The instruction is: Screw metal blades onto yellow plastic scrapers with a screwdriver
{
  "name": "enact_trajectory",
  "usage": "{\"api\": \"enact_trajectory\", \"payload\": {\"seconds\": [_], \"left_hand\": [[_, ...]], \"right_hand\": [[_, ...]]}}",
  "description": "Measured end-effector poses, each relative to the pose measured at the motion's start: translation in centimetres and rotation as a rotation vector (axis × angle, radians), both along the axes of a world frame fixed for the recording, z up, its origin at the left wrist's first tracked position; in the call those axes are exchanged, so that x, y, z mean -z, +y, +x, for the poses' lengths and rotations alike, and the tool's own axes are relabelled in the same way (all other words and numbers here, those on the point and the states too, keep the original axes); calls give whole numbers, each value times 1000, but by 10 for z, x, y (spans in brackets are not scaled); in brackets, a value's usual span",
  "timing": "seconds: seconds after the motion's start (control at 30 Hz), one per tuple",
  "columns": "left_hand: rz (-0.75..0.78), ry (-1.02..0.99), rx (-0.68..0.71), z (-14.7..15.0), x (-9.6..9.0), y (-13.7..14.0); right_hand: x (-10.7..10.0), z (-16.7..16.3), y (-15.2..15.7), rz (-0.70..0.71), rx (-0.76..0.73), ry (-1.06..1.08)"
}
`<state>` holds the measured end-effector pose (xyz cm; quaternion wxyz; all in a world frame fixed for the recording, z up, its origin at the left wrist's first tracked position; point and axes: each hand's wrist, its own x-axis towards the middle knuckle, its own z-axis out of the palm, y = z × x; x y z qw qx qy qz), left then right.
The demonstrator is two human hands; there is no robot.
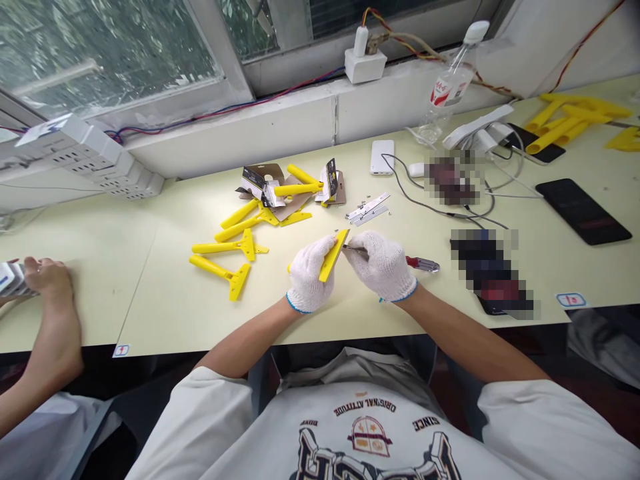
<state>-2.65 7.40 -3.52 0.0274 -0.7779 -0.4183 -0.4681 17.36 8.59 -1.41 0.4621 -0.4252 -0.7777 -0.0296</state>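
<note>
My left hand (309,275), in a white knit glove, is closed around a yellow plastic scraper (333,257), its flat head tilted up toward my right hand. A screwdriver (423,265) with a red and clear handle is gripped in my gloved right hand (384,267). Its dark shaft points left, and the tip is at or very close to the scraper head; contact is hard to tell. Beyond my hands lie thin metal blades (369,209) with small screws around them. Several more yellow scrapers (239,281) lie to the left, some beside opened cardboard packaging (260,183).
Along the right are a black phone (584,211), cables, a power strip (477,125), a white power bank (383,157) and a plastic bottle (453,83). More yellow handles (575,120) lie far right. Another person's hand (50,277) rests at the left, near stacked white boxes (95,157).
</note>
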Motion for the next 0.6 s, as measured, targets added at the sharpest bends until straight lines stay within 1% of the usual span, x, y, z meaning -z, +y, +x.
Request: {"api": "enact_trajectory", "payload": {"seconds": [0.23,0.33,0.43,0.6], "left_hand": [[20,-43,34,2,0,1],[-18,-42,11,2,1,1],[-54,-45,-9,2,1,1],[-6,-84,35,1,4,1]], "right_hand": [[1,-1,-3,13,43,14],[0,-1,-4,12,65,-14],[-2,-2,-5,22,53,-36],[-4,-3,-5,66,62,-97]]}}
